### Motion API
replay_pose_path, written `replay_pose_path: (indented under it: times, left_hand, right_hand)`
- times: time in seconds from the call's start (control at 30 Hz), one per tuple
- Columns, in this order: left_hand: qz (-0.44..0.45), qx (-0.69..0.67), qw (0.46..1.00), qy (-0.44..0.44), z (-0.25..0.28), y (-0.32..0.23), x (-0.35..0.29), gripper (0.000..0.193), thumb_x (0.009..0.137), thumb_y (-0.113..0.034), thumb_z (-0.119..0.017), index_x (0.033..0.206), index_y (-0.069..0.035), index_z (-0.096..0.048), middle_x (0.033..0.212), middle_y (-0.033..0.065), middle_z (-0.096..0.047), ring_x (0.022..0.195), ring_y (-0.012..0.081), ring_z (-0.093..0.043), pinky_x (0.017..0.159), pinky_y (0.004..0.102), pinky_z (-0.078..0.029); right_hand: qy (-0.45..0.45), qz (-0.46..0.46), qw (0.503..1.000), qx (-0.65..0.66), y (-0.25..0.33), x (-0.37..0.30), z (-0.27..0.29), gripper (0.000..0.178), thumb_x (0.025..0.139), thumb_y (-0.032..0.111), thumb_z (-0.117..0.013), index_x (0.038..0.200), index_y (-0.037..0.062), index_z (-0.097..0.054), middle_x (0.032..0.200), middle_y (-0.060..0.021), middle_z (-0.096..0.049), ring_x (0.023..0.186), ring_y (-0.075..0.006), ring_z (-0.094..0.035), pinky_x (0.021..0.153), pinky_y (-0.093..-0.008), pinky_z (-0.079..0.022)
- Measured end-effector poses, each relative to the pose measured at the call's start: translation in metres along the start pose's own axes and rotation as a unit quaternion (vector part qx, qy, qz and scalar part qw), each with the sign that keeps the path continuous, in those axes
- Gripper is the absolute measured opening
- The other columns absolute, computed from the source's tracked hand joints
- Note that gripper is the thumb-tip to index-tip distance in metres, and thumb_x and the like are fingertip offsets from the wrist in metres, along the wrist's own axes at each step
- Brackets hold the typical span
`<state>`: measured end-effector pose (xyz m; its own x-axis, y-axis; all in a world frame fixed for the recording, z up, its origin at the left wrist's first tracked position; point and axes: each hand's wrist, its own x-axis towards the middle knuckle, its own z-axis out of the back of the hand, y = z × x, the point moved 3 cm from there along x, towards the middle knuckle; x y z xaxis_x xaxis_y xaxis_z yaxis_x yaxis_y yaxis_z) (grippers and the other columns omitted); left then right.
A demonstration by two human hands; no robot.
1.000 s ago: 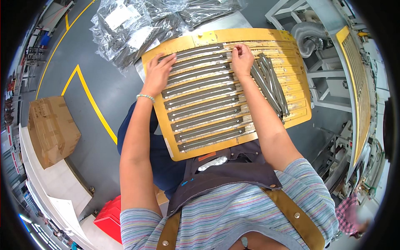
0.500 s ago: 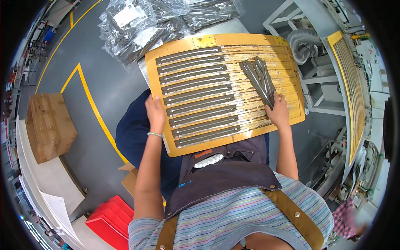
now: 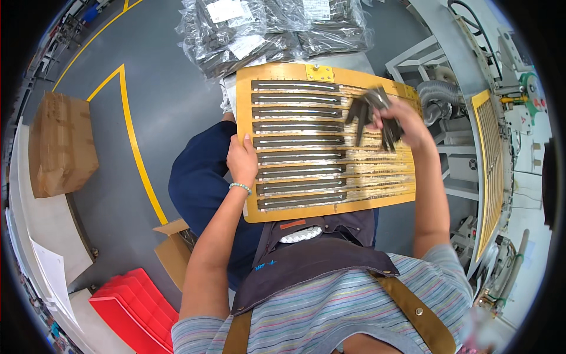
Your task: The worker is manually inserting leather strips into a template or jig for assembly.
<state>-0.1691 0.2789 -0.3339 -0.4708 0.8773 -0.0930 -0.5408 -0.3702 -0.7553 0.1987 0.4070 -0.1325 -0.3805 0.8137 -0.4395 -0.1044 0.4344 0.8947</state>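
Note:
A yellow slotted board (image 3: 330,210) lies across my lap. Its left half carries a column of dark strips (image 3: 298,141), each with a silvery line along it, much like zippers. Bare silvery slots fill the right half. My left hand (image 3: 242,160) grips the board's left edge, thumb on top. Above the upper right part of the board, my right hand (image 3: 407,122) is closed around a bundle of loose dark strips (image 3: 365,113). The bundle fans out and is blurred by motion, and my fingers partly hide it.
Clear plastic bags of dark goods (image 3: 265,32) are piled beyond the board. To the right stand a white frame with a flexible grey duct (image 3: 439,97) and a second slotted board (image 3: 489,171). On the left are a cardboard box (image 3: 63,144) and red bins (image 3: 135,310).
My right hand has lifted the bundle off the board and moved up and right, turning it. The board sits slightly further right in view. My left hand still holds its left edge.

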Motion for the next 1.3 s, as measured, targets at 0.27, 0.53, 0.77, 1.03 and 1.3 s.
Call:
replay_pose_path:
  times: [0.27, 0.53, 0.77, 1.03, 1.3]
  left_hand:
    - [0.0, 0.018, 1.0, -0.005, 0.002, -0.003, 0.001, 0.035, 0.111, -0.031, -0.05, 0.111, 0.003, -0.059, 0.104, 0.026, -0.07, 0.098, 0.0476, -0.067, 0.084, 0.0554, -0.053]
    - [-0.07, 0.011, 0.997, 0.014, -0.031, -0.047, 0.005, 0.038, 0.112, -0.034, -0.048, 0.107, 0.002, -0.059, 0.1, 0.0268, -0.072, 0.093, 0.0501, -0.068, 0.081, 0.0569, -0.053]
    - [-0.022, 0.053, 0.998, -0.016, -0.008, -0.011, 0.002, 0.036, 0.11, -0.033, -0.05, 0.103, 0.002, -0.058, 0.096, 0.0274, -0.07, 0.09, 0.0496, -0.068, 0.079, 0.0579, -0.053]
    - [0.011, 0.071, 0.997, -0.018, -0.005, -0.006, 0.002, 0.041, 0.11, -0.038, -0.05, 0.104, 0.001, -0.061, 0.099, 0.0267, -0.073, 0.093, 0.0499, -0.069, 0.081, 0.0577, -0.054]
    - [-0.029, 0.036, 0.999, 0.008, 0.005, 0.032, -0.009, 0.041, 0.112, -0.037, -0.046, 0.12, -0.001, -0.065, 0.105, 0.0272, -0.074, 0.1, 0.0501, -0.069, 0.086, 0.0548, -0.053]
  right_hand:
    - [0.268, 0.104, 0.956, 0.062, 0.161, 0.233, -0.098, 0.02, 0.101, 0.019, -0.065, 0.098, -0.0005, -0.069, 0.085, -0.0108, -0.071, 0.081, -0.0225, -0.068, 0.08, -0.0386, -0.057]
    - [-0.172, 0.234, 0.822, -0.49, 0.085, 0.401, -0.048, 0.026, 0.095, 0.021, -0.068, 0.111, 0.0035, -0.079, 0.092, -0.0134, -0.077, 0.085, -0.0249, -0.071, 0.079, -0.0423, -0.056]
    - [0.6, 0.368, 0.663, 0.255, 0.089, 0.121, -0.127, 0.06, 0.108, 0.031, -0.064, 0.157, 0.0005, -0.048, 0.149, -0.0167, -0.062, 0.135, -0.035, -0.061, 0.114, -0.0519, -0.05]
    - [0.566, 0.701, 0.4, -0.168, 0.133, -0.306, -0.066, 0.021, 0.085, -0.003, -0.066, 0.105, 0.0034, -0.061, 0.102, -0.0081, -0.065, 0.094, -0.0238, -0.064, 0.085, -0.0396, -0.053]
    - [0.641, 0.652, 0.385, 0.125, 0.083, -0.26, -0.022, 0.007, 0.095, 0.002, -0.066, 0.1, 0.0022, -0.071, 0.1, -0.0087, -0.074, 0.086, -0.0145, -0.07, 0.081, -0.0318, -0.058]
